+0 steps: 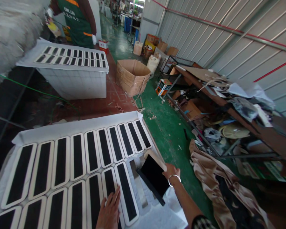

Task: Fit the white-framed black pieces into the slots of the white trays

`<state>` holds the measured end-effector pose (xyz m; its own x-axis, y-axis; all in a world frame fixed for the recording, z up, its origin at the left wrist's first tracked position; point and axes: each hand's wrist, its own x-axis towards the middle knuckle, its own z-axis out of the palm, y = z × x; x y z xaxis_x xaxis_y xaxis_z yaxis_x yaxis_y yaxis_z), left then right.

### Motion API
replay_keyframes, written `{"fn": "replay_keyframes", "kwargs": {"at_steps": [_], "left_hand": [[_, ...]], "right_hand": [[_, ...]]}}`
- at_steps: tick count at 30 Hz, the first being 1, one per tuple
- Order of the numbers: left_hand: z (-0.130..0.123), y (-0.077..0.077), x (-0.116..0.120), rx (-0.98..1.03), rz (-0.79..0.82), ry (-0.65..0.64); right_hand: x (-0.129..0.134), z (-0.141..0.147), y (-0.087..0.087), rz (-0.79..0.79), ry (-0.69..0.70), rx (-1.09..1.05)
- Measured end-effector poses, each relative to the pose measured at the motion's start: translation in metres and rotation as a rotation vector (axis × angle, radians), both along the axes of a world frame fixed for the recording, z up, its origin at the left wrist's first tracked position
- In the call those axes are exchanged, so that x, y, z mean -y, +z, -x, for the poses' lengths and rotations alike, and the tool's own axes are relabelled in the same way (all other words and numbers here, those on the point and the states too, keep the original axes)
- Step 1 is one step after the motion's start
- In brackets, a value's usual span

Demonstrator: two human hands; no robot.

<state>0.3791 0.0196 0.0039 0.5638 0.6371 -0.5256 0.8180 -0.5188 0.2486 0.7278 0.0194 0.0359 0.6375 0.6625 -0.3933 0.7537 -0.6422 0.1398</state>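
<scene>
The right hand is gripping a dark panel by its upper right edge, with the fingers closing partway around the pale rim. This panel is tilting out of line with the others, and a narrow black bar is running along its lower left side. Whether the bar is joined to the panel, the view is not making clear.

The left hand is lying open and palm down, fingers slightly spread, on a pale-rimmed panel in the nearer row. It appears to be resting or steadying rather than gripping.

Between the hands, a neighboring panel and a flat strip are lying on the white sheet that is covering the worktop. Beyond and to the left of the left hand, more panels are lying side by side in two rows.

The step in hand seems to be handling the tilted panel at the end of the rows. Judging by its slant, moving it is calling for a firm hold on the rim, level support and care around the strip and neighboring panel.

Farther ahead of both hands, a person in a green apron is standing behind a pale bin.
</scene>
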Motion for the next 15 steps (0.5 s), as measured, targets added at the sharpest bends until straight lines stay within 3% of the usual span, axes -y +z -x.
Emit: {"fn": "replay_keyframes", "kwargs": {"at_steps": [3, 6, 8, 9, 11, 12, 13, 15], "left_hand": [[0.000, 0.003, -0.002, -0.001, 0.019, 0.002], [0.000, 0.000, -0.004, -0.011, 0.055, -0.001], [-0.001, -0.004, -0.006, -0.033, 0.108, -0.015], [-0.001, -0.006, -0.007, -0.049, 0.138, -0.023], [-0.002, -0.007, -0.009, -0.076, 0.185, -0.036], [-0.003, -0.007, -0.010, -0.085, 0.194, -0.038], [-0.003, -0.006, -0.010, -0.087, 0.193, -0.039], [-0.004, -0.002, -0.011, -0.083, 0.178, -0.043]], "right_hand": [[0.006, 0.015, 0.019, -0.024, 0.122, 0.016], [0.028, 0.038, 0.043, -0.080, 0.262, 0.011], [0.053, 0.048, 0.056, -0.191, 0.420, 0.077], [0.068, 0.050, 0.060, -0.356, 0.610, 0.211], [0.099, 0.050, 0.058, -0.530, 0.870, 0.380], [0.114, 0.049, 0.052, -0.544, 0.919, 0.419], [0.129, 0.050, 0.043, -0.521, 0.924, 0.406], [0.154, 0.057, 0.016, -0.457, 0.804, 0.280]]}}
